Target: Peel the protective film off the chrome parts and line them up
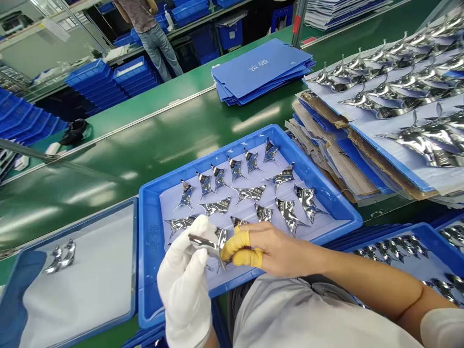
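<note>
My left hand, in a white glove, pinches a shiny chrome-like metal part with curved, pointed ends. My right hand wears yellow finger covers, and its closed fingertips grip the other side of that same part. Both hands are over the near edge of a blue tray lined with pale sheet. Several similar curved metal pieces lie in rows inside this tray, some partly hidden behind my hands.
At left, a second tray holds two metal parts. Blue plastic sheets are stacked on the green table. Many chrome parts cover a layered stack at right. A person stands across the table near blue bins.
</note>
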Available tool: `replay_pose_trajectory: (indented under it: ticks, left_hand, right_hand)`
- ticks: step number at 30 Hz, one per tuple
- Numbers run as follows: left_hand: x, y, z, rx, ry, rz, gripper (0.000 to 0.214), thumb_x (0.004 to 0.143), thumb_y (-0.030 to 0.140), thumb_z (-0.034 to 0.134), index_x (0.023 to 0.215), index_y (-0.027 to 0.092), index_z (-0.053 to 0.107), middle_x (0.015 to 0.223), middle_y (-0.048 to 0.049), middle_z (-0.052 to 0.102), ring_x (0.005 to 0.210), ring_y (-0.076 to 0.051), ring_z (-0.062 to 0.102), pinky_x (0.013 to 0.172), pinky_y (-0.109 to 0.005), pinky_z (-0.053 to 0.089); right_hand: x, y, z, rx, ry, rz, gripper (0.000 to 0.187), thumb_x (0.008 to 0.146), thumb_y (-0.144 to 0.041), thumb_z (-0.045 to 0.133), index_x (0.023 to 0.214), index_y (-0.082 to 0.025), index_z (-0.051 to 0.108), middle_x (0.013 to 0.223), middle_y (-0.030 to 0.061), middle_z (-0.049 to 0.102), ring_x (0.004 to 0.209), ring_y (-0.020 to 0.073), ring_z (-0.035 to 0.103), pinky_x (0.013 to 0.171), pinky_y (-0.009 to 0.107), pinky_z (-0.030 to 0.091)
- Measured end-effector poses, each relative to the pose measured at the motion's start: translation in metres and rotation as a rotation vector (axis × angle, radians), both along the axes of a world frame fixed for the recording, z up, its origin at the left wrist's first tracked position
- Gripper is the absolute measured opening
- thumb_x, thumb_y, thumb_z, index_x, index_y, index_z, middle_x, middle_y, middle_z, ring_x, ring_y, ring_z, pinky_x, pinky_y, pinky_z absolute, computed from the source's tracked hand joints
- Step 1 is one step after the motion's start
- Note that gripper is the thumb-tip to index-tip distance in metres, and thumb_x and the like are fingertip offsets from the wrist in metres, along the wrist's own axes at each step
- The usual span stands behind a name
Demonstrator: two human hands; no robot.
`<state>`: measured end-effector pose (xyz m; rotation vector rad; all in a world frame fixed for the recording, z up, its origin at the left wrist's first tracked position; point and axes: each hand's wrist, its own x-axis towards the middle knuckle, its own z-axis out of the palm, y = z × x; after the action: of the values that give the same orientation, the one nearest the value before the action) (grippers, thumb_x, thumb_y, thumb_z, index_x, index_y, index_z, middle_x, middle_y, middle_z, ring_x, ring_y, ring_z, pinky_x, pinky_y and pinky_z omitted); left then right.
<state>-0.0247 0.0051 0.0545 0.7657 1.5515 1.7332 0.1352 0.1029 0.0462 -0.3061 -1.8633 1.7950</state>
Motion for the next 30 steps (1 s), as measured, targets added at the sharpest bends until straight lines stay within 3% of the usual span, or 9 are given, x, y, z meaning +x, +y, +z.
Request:
replay_pose_trajectory:
  ticks: [3,7,9,13,19,23,26,28,30]
  left_hand:
    - [-0.002,0.005,0.002,-0.039,-0.114,-0.031,0.04,0.078,0.028,0.074,0.118,0.024,0.071,0.102,-0.0057,0.073,0.086,-0.018,0.067,0.078,-0.024,0.055]
    - [-0.001,0.014,0.005,-0.128,-0.235,-0.048,0.041,0.078,0.03,0.074,0.119,0.025,0.07,0.1,-0.0037,0.072,0.075,-0.014,0.065,0.07,-0.022,0.055]
    - [0.0,0.017,0.005,-0.14,-0.255,-0.057,0.04,0.08,0.031,0.071,0.12,0.024,0.069,0.097,-0.0047,0.071,0.072,-0.014,0.065,0.066,-0.023,0.055]
    - [-0.002,0.018,0.003,-0.064,-0.31,-0.115,0.04,0.08,0.029,0.071,0.119,0.024,0.07,0.082,-0.0047,0.07,0.068,-0.015,0.063,0.062,-0.023,0.054]
    - [-0.007,0.018,0.001,0.018,-0.293,-0.162,0.039,0.076,0.028,0.074,0.114,0.02,0.073,0.084,-0.0064,0.072,0.072,-0.014,0.064,0.069,-0.021,0.054]
    - [-0.007,0.017,-0.006,-0.033,-0.307,-0.118,0.042,0.078,0.032,0.073,0.119,0.024,0.07,0.09,-0.0049,0.072,0.075,-0.015,0.066,0.073,-0.024,0.055]
    - [-0.005,0.016,-0.016,-0.058,-0.355,-0.055,0.031,0.082,0.039,0.07,0.11,0.027,0.072,0.098,-0.0029,0.072,0.081,-0.016,0.068,0.081,-0.028,0.055]
    - [-0.007,0.017,-0.019,-0.054,-0.275,-0.056,0.025,0.084,0.043,0.068,0.101,0.025,0.073,0.096,-0.0029,0.072,0.083,-0.017,0.068,0.081,-0.029,0.054]
    - [-0.017,0.02,-0.016,-0.067,-0.127,-0.075,0.023,0.084,0.042,0.069,0.094,0.023,0.073,0.095,-0.0035,0.073,0.084,-0.017,0.068,0.081,-0.029,0.054]
  right_hand:
    - [-0.001,-0.001,0.004,-0.037,-0.001,0.005,0.017,0.095,-0.027,0.056,0.095,-0.016,0.069,0.092,0.0066,0.067,0.079,0.0132,0.06,0.076,0.025,0.049]
    - [-0.013,-0.007,-0.005,-0.532,-0.007,0.059,0.022,0.087,-0.037,0.065,0.089,-0.015,0.062,0.078,0.0,0.057,0.057,0.008,0.054,0.053,0.02,0.049]
    - [-0.018,-0.01,-0.009,-0.668,0.006,0.07,0.027,0.083,-0.04,0.069,0.086,-0.015,0.06,0.075,-0.0019,0.053,0.055,0.0069,0.053,0.051,0.019,0.05]
    - [-0.021,-0.015,-0.008,-0.586,0.007,0.027,0.02,0.084,-0.033,0.067,0.086,-0.015,0.059,0.076,-0.0003,0.053,0.065,0.0082,0.051,0.054,0.018,0.052]
    - [-0.018,-0.014,-0.001,-0.385,0.009,0.005,0.01,0.087,-0.023,0.059,0.082,-0.015,0.058,0.075,-0.0002,0.055,0.064,0.0074,0.05,0.056,0.018,0.049]
    - [-0.021,-0.013,-0.003,-0.564,-0.001,0.033,0.012,0.084,-0.025,0.062,0.08,-0.015,0.057,0.075,-0.001,0.055,0.06,0.0074,0.051,0.053,0.018,0.049]
    - [-0.025,-0.012,-0.009,-0.763,0.025,0.083,0.016,0.084,-0.028,0.062,0.079,-0.016,0.054,0.066,-0.0029,0.056,0.051,0.0066,0.051,0.05,0.018,0.045]
    - [-0.028,-0.011,-0.016,-0.76,0.024,0.09,0.017,0.087,-0.029,0.059,0.078,-0.016,0.054,0.064,-0.0013,0.059,0.054,0.0084,0.055,0.055,0.02,0.047]
    - [-0.029,-0.011,-0.025,-0.618,-0.046,0.018,0.016,0.09,-0.029,0.056,0.084,-0.015,0.058,0.076,0.0031,0.065,0.068,0.0116,0.061,0.066,0.024,0.051]
